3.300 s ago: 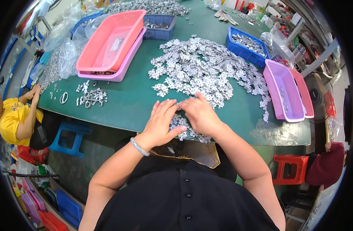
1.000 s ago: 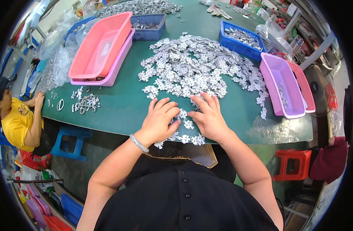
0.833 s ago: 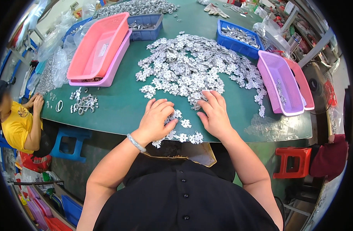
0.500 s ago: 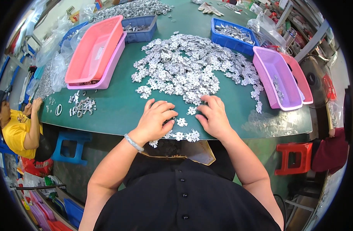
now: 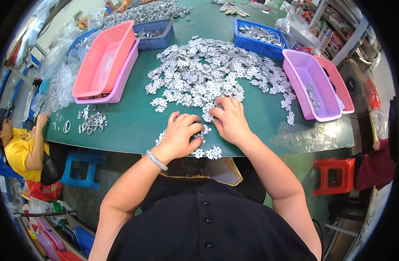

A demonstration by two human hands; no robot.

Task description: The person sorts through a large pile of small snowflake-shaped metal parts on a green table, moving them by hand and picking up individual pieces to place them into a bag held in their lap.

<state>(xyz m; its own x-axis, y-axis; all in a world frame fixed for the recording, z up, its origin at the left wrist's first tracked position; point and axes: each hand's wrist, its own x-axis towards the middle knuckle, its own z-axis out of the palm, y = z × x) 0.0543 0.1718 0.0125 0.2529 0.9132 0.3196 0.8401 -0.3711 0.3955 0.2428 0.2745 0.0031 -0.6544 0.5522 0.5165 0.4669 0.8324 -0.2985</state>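
Right hand (image 5: 232, 122) has shifted nearer left hand (image 5: 176, 137), fingertips at the grey pile (image 5: 208, 71)'s near edge, left half-curled over loose pieces (image 5: 213, 152), both grips unclear, so piece-picking apparently continues.

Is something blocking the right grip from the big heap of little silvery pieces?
No, nothing visible. The right grip has its fingertips at the near edge of the heap. The left grip is off to the side, among loose pieces, not between them.
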